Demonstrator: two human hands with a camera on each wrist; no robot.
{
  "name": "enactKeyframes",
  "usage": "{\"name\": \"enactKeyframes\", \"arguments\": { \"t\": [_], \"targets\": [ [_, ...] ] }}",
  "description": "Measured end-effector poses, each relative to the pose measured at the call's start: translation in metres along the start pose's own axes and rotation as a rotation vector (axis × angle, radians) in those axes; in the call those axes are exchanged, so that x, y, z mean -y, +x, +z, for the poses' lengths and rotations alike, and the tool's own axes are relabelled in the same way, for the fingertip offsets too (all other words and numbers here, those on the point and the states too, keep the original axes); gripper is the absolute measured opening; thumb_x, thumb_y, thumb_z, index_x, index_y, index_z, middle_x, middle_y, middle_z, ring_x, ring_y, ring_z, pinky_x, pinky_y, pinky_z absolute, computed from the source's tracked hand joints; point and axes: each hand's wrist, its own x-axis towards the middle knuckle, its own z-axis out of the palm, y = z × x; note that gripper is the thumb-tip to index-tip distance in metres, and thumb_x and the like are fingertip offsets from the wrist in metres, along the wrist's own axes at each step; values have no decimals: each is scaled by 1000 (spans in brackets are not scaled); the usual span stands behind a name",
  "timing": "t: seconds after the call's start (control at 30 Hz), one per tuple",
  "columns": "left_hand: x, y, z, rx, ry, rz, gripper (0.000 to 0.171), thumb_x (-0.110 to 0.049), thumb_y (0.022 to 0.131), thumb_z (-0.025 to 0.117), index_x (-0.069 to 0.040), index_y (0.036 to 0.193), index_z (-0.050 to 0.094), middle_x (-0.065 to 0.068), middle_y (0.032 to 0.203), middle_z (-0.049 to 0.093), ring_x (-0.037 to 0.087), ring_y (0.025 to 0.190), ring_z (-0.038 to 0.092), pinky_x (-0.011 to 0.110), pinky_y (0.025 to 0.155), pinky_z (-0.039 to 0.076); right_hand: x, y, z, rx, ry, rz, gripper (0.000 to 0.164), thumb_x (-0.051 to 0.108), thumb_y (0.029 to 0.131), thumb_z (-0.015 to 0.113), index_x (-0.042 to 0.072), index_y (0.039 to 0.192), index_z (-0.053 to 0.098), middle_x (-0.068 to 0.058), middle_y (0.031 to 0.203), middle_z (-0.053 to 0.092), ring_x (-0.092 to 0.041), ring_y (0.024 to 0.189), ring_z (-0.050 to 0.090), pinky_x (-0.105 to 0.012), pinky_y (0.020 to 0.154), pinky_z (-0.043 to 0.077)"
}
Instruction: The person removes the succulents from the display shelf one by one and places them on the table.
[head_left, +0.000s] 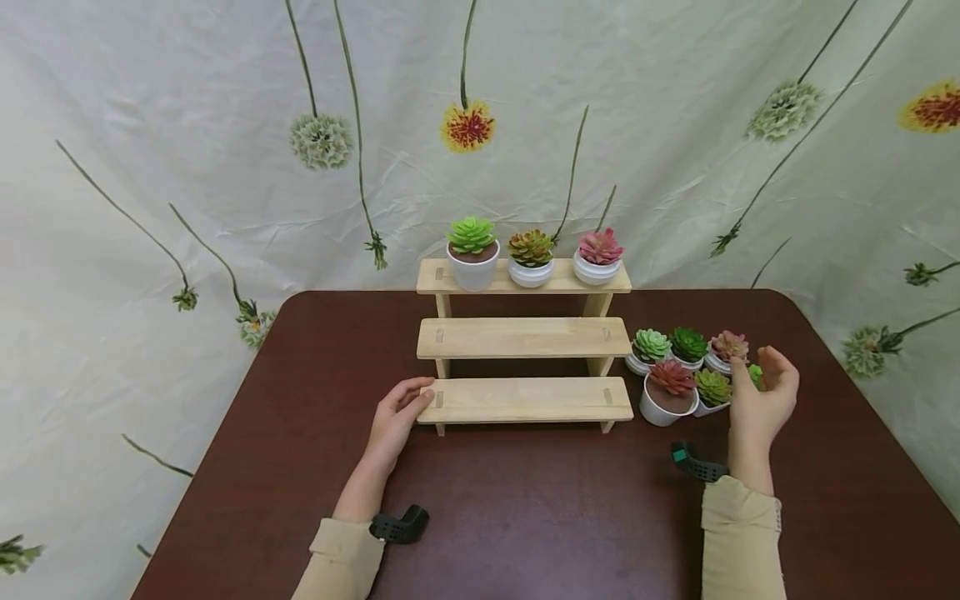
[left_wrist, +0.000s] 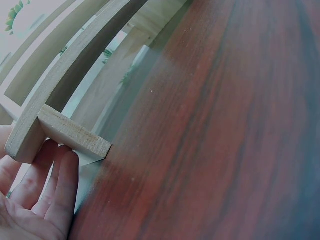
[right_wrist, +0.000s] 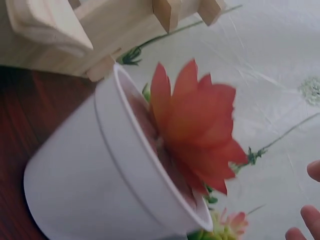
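A three-tier wooden stand (head_left: 525, 400) stands on the table. My left hand (head_left: 395, 421) grips the left end of its lowest shelf, thumb on top; in the left wrist view the fingers (left_wrist: 62, 192) reach underneath beside the leg. My right hand (head_left: 765, 408) hovers at the right side of a cluster of potted succulents, nearest a bright green succulent (head_left: 755, 375) partly hidden behind it. Its fingertips (right_wrist: 311, 220) show apart at the right wrist view's edge, holding nothing visible. A red succulent in a white pot (right_wrist: 95, 165) fills much of that view.
Along the top shelf stand a green succulent (head_left: 472, 236), a brownish-green one (head_left: 531, 247) and a pink one (head_left: 600, 247). More pots, including a dark green succulent (head_left: 687, 343), cluster right of the stand. A flower-patterned cloth (head_left: 525, 67) hangs behind the dark table (head_left: 540, 517).
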Motion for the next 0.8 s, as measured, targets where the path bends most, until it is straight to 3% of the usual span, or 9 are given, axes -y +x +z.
{"name": "enactKeyframes", "arguments": {
  "t": [0.2,0.43,0.63,0.8],
  "targets": [
    [0,0,0,6,-1,17,29,-23,91,63,-10,117,63,10,114,62,15,94,55,25,78,43,5,-7,11,62,12,-19,40,8,88,65,9,126,51,1,121,50,-16,120,42,-27,104,26],
    [1,0,1,4,-8,17,28,-21,91,64,-10,116,64,9,111,63,13,90,55,24,76,43,12,-15,26,119,160,-77,35,3,88,64,6,120,52,-6,119,52,-25,116,47,-32,102,31],
    [1,-1,0,6,-7,20,29,-22,91,64,-10,117,64,7,108,64,13,89,55,24,75,42,20,-18,40,151,116,-97,35,8,88,64,8,121,53,0,118,53,-17,115,46,-31,102,31],
    [0,-1,0,7,-11,22,29,-22,91,63,-10,117,64,8,108,64,13,88,55,24,74,43,28,-20,53,203,123,-106,37,10,88,65,7,123,52,-3,122,52,-18,119,45,-30,103,30]
  ]
}}
